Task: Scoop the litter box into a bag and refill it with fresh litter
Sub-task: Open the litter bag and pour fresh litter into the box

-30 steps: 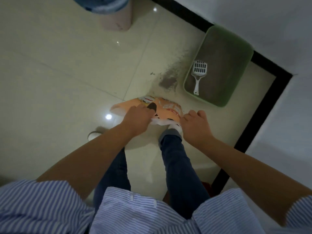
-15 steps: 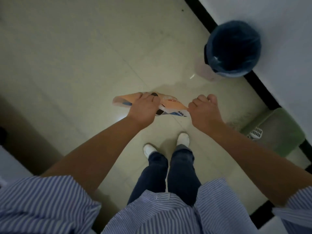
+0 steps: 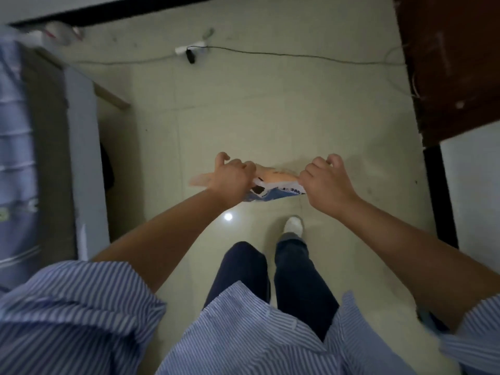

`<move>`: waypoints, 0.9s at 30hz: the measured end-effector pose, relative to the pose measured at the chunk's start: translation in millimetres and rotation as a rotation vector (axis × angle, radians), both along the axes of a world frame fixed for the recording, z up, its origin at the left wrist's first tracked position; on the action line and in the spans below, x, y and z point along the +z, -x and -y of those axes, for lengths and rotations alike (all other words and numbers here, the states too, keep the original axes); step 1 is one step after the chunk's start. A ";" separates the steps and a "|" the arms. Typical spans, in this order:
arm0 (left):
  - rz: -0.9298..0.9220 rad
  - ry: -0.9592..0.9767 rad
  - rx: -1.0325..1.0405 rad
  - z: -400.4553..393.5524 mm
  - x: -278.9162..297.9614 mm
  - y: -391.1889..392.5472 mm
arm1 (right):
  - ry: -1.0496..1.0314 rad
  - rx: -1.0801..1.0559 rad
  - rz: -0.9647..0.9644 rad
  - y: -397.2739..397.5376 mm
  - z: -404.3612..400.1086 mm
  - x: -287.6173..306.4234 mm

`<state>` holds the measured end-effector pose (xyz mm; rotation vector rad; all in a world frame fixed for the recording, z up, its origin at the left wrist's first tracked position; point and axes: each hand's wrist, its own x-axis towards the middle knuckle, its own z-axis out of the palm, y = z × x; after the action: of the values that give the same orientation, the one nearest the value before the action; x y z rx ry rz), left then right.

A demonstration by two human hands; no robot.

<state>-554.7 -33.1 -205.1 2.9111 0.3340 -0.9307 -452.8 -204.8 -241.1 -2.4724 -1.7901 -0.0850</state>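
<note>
Both hands up front at waist height w/ the litter bag (image 3: pixel 273 185) stretched between them. My left hand (image 3: pixel 232 177) has fingers curled round one end of the bag top, orange flap poking out past my knuckles on the outer side. My right hand (image 3: pixel 326 180) pinches the other end, index finger and thumb hooked up off it. So both are clamped on the bag, nothing spread. The bag hangs slack in the gap, blue/white print facing me, orange side away.

Litter box: not in view from here, can't say where it sits relative to my hands. Below the grip is just tile floor (image 3: pixel 243 109), my shoe (image 3: pixel 293 226) under the right hand. A power strip (image 3: pixel 190 50) w/ cord lies well ahead, a brown door (image 3: pixel 449 63) ahead-right, a bed edge (image 3: pixel 81 158) off to my left.

Step, as I judge it: handling the fresh-litter bag, probably opening it or carrying it for the refill. Can't tell if the top is torn yet.

Next needs: get the box back in front of me, keep both ends pinched so nothing spills, and tip the mouth only once over the tray.
</note>
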 end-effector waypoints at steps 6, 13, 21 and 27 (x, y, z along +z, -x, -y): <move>0.053 0.014 0.216 -129.1 1.1 -66.3 | 0.004 0.181 0.113 -100.9 -148.3 8.7; 0.129 0.092 0.335 -297.2 -7.6 -145.4 | 0.085 0.301 0.156 -193.9 -326.9 17.8; 0.086 0.050 0.299 -478.1 -17.7 -230.0 | 0.037 0.272 0.064 -272.3 -508.2 2.8; 0.074 0.047 0.359 -618.4 -42.9 -291.1 | 0.018 0.260 -0.001 -331.9 -651.4 -31.7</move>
<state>-263.6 585.3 -248.0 2.7024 0.7845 -0.7601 -120.8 446.6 -272.8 -2.2259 -2.1006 -0.0492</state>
